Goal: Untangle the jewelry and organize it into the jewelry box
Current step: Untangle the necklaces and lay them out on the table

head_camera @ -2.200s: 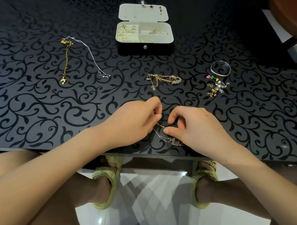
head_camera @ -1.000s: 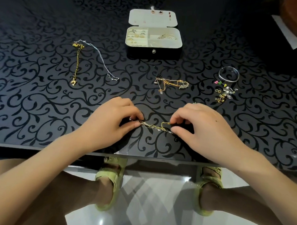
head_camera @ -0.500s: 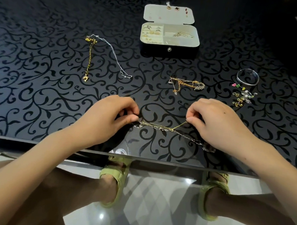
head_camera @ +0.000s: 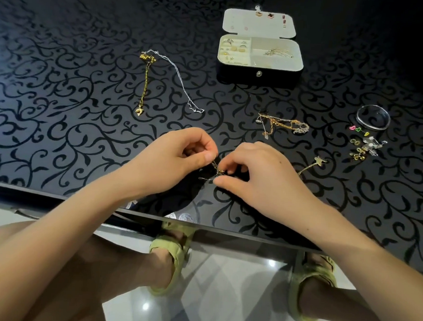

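My left hand [head_camera: 176,162] and my right hand [head_camera: 265,179] meet near the table's front edge, both pinching a thin tangled gold chain [head_camera: 216,172] between their fingertips. One end of that chain, with a butterfly charm [head_camera: 319,161], trails out to the right from under my right hand. The open jewelry box [head_camera: 259,65] stands at the back, cream inside, with rings and earrings in its left compartments and a chain in its right one. Another knotted pile of gold and silver chains [head_camera: 283,124] lies just beyond my hands.
A gold chain [head_camera: 144,84] and a thin silver chain [head_camera: 180,79] lie stretched out at the left on the black patterned table [head_camera: 62,110]. A silver bangle [head_camera: 373,117] and several small earrings [head_camera: 365,146] sit at the right.
My hands, which had pulled the chain taut about a hand's width apart, have come back together over its knot. The butterfly end now lies out to the right.
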`<move>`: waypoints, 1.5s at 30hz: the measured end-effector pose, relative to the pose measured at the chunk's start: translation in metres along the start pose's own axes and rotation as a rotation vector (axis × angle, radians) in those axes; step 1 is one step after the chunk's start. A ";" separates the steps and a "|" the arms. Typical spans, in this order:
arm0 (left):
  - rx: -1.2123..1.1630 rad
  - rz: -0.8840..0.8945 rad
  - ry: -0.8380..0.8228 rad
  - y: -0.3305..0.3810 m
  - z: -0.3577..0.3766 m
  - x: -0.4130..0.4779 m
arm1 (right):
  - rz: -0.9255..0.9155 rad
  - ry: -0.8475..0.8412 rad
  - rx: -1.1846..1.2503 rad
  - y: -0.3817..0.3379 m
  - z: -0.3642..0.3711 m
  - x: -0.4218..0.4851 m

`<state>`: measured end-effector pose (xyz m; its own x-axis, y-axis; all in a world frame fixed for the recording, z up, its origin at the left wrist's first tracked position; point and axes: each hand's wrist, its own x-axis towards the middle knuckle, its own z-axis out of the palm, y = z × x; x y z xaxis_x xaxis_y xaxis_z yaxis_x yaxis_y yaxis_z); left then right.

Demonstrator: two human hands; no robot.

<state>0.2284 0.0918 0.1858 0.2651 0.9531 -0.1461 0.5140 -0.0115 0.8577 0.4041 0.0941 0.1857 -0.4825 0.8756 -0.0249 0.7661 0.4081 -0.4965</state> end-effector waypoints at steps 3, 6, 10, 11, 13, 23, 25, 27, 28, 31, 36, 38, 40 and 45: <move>-0.027 -0.017 0.023 0.001 0.002 0.002 | 0.016 -0.021 0.020 0.000 0.001 0.005; -0.104 -0.040 0.073 0.000 0.004 0.004 | 0.072 -0.053 0.190 0.002 -0.004 0.008; -0.251 -0.099 0.106 -0.001 0.007 0.002 | 0.110 -0.104 0.360 0.010 -0.010 0.010; -0.276 -0.109 0.094 -0.001 0.008 0.001 | 0.115 -0.111 0.384 0.011 -0.011 0.011; -0.277 -0.112 0.054 0.001 0.011 -0.002 | 0.121 -0.117 0.411 0.015 -0.011 0.011; 0.057 -0.034 0.045 0.009 0.018 -0.001 | 0.154 -0.197 0.478 0.017 -0.021 0.012; 0.090 -0.040 0.031 0.008 0.014 -0.001 | 0.165 -0.206 0.465 0.019 -0.022 0.012; 0.113 -0.047 0.013 0.006 0.010 -0.002 | 0.170 -0.203 0.440 0.019 -0.023 0.013; 0.120 -0.054 0.000 0.005 0.007 -0.002 | 0.171 -0.199 0.431 0.019 -0.023 0.013; 0.124 -0.079 -0.042 0.005 0.002 -0.001 | 0.169 -0.193 0.443 0.018 -0.024 0.013; 0.195 -0.086 -0.066 0.004 -0.001 -0.002 | 0.185 -0.208 0.463 0.018 -0.023 0.013; 0.207 -0.093 -0.065 0.003 -0.003 -0.002 | 0.196 -0.201 0.463 0.017 -0.022 0.014; 0.204 -0.095 -0.051 0.002 -0.003 -0.002 | 0.195 -0.192 0.441 0.017 -0.021 0.014; 0.135 -0.114 0.027 -0.001 -0.004 -0.001 | 0.206 -0.167 0.438 0.019 -0.018 0.016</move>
<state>0.2243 0.0918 0.1866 0.1777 0.9582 -0.2242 0.6449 0.0588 0.7620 0.4186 0.1210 0.1917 -0.4291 0.8584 -0.2812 0.6197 0.0532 -0.7830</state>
